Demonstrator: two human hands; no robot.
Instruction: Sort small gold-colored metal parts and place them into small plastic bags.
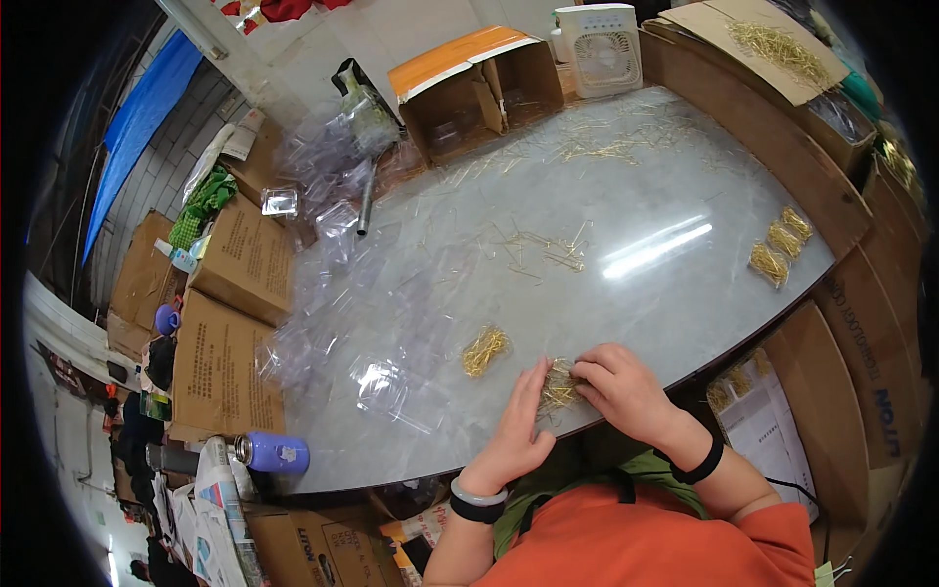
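Observation:
A loose heap of thin gold wire pieces (558, 385) lies at the table's near edge, between my two hands. My left hand (516, 426) presses along its left side, fingers stretched out and thumb apart. From the right, my right hand (624, 391) reaches over the heap with bent fingers closed on some of the pieces; its fingertips partly hide them. Just left of the hands sits another tangled bundle of gold wire pieces (485, 351). Three small packed bundles (782, 242) stand in a row near the table's right edge.
The grey table (440, 284) carries scattered gold wires (538, 248) and clear plastic boxes (381, 386) at left. A purple bottle (273, 453) lies near the left edge. Behind are an orange-topped carton (476, 82) and white fan (601, 54); cardboard (758, 127) borders the right.

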